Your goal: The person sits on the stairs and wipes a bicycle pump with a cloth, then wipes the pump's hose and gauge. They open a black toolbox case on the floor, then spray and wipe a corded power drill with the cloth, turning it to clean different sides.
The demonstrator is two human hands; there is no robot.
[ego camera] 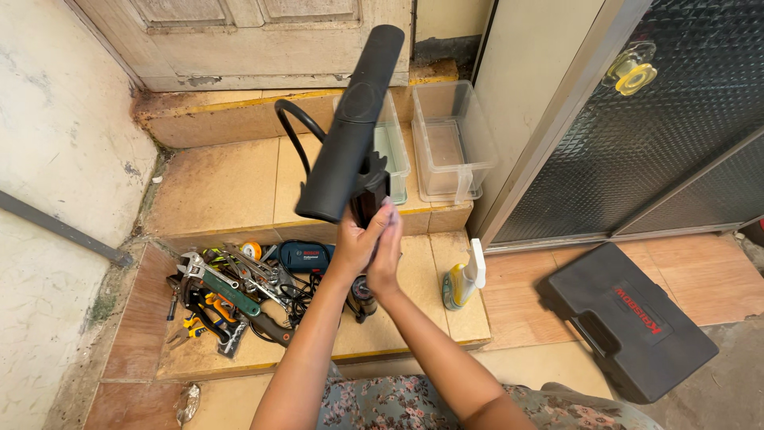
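Observation:
I hold a long black tool body [350,127] up in front of me, its rounded handle end pointing up and away. A black cable [294,135] loops out of it on the left. My left hand [356,243] grips the lower dark part of the tool from the left. My right hand [387,247] presses against the same part from the right, with a small pale cloth or wipe [390,213] at its fingertips. Both hands meet under the tool, above the lower step.
A heap of hand tools [231,295] with wrenches and pliers lies on the lower tiled step, beside a blue pouch [305,256]. A spray bottle [464,280] stands to the right. Two clear plastic boxes [454,143] sit on the upper step. A black tool case [629,318] lies on the floor.

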